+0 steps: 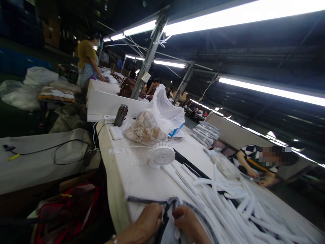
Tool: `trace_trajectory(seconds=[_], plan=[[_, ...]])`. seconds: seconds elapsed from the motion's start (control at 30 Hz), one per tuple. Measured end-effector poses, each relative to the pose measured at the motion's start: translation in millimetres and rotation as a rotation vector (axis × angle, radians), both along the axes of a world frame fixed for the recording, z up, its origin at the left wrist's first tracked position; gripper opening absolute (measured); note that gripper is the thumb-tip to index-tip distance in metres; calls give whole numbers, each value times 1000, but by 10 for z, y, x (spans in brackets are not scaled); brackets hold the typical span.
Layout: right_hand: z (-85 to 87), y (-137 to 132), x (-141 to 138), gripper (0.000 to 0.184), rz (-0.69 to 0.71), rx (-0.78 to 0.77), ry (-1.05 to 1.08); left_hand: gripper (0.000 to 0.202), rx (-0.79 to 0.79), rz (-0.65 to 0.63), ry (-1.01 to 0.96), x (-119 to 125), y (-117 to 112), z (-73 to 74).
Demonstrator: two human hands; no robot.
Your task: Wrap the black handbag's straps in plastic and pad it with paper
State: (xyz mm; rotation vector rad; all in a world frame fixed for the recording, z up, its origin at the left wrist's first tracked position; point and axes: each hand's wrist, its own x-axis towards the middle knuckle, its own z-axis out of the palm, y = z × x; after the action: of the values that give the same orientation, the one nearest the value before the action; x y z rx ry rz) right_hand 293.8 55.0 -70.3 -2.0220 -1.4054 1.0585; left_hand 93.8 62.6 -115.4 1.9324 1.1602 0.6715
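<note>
My left hand point(150, 219) is closed, its fingers pinching a black strip point(165, 215) at the near edge of the white table point(127, 176). Close beside it, my right hand point(186, 222) has its fingers curled at the same bundle, where whitish, see-through material point(171, 225) hangs between the hands. What exactly sits in the right fingertips is partly hidden. One flat black end point(144, 200) lies on the table beyond my left hand. To the right, a dark and clear band point(203, 220) curves away past my right hand.
A small white fan point(162, 154) stands ahead, before a plastic bag of brownish pieces point(146, 127) and a metal flask point(121, 115). Long white strips point(215, 203) cover the table's right. A co-worker point(264, 166) leans in at the right; another person point(87, 61) stands far left.
</note>
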Motion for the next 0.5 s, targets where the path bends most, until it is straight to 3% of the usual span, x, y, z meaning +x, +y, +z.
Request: trace_trajectory(seconds=[0.1,0.23,0.33,0.5], plan=[[63,-48,-18,31,-19,11,76,14,-131,65,-114,-39,-17,80],[152,-146,-129,24,-22,-57,497,8,-308,74,-253,-8,17,191],[244,-269,-200,21,8,-37,725,8,-470,70,-371,30,41,201],[373,-474,-256,38,34,50,923,24,-612,64,-562,-1,32,167]])
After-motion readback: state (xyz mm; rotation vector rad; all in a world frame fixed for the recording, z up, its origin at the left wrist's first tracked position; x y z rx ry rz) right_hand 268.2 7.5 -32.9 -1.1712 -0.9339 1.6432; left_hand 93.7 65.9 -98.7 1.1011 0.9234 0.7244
